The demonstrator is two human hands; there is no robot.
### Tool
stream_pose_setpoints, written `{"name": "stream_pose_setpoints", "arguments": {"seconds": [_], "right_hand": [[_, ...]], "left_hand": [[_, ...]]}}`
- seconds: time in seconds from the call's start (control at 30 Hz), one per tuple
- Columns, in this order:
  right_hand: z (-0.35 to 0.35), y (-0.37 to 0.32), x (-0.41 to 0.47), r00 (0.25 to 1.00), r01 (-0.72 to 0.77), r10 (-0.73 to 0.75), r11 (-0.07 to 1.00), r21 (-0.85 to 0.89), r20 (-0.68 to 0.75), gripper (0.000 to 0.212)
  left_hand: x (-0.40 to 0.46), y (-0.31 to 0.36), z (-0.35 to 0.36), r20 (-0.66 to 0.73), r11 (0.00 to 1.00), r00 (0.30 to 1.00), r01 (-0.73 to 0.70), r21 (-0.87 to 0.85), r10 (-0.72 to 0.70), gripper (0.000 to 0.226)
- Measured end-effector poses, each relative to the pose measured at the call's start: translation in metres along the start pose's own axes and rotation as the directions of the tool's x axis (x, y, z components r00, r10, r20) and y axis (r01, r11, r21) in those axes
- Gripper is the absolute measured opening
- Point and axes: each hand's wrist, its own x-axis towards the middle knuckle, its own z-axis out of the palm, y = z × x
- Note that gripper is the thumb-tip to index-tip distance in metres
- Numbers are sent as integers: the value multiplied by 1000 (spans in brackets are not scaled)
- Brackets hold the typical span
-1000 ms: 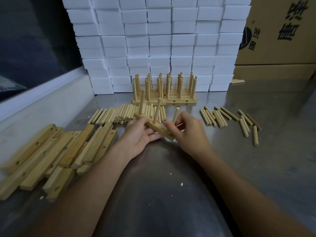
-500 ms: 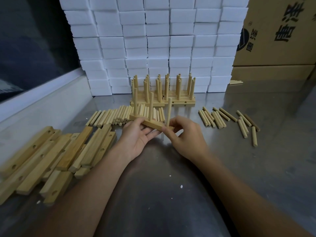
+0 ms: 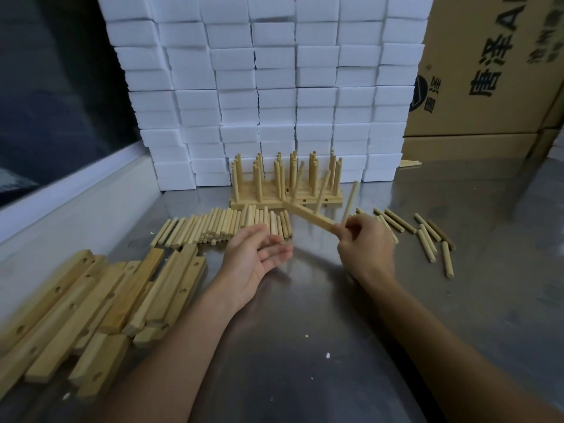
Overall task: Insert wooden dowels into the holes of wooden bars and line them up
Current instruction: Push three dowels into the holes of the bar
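While in mid-air: bar [image 3: 308, 215] with three dowels standing in it, tilted, far end close to the finished row.
Right hand [image 3: 364, 244]: grip clamped on the near end of the bar, at the base of its nearest dowel [image 3: 349, 203]; exact finger placement blurred.
Left hand [image 3: 258, 254]: fingers apart and relaxed, palm up, holding nothing, hovering just near of the loose dowels [image 3: 225, 225].
Finished row [image 3: 287, 181]: dowelled bars side by side at the far end of the bench [image 3: 305, 331], against the white foam blocks [image 3: 274, 87].
Supply: undrilled-looking and drilled bars [image 3: 100, 300] heaped at near left; more dowels [image 3: 427, 236] scattered right.
Handling: likely light, stiff, dry wood, not slippery; held by one end, prone to sag and swing. Better taken at the bar's flanks near mid-length, not by a dowel, since a loose fit could pull out.
Risk: leaning dowels may snag those already standing.
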Motion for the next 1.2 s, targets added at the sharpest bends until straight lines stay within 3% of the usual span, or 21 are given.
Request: {"name": "stream_pose_setpoints", "arguments": {"seconds": [0.27, 0.43, 0.57, 0.7, 0.83, 1.13, 1.2], "right_hand": [[-2, 6, 49, 995, -101, 104, 977, -190, 9, 17], [15, 12, 77, 992, -58, 85, 963, -264, 92, 11], [30, 15, 98, 988, -38, 88, 937, -348, 130, 20], [40, 20, 117, 985, -3, 78, 901, -435, 153, 8], [51, 25, 130, 986, 5, 70, 892, -451, 150, 15], [64, 25, 131, 996, 9, 34, 886, -464, 84, 2], [61, 24, 129, 997, -6, 40, 882, -471, 62, 9]], "left_hand": [[-1, 1, 1, 18, 997, 1000, -17, 81, 16, 13], [-1, 3, 1, 25, 999, 1000, 7, 45, -9, 15], [-1, 3, 1, 31, 1000, 999, 15, 27, -16, 14], [0, 3, 0, 34, 1000, 999, 25, 16, -26, 14], [1, 4, 0, 37, 999, 999, 32, 11, -32, 15], [-2, 5, 0, 50, 999, 998, 35, 23, -36, 19], [-2, 5, 0, 50, 999, 998, 35, 28, -36, 19]]}}
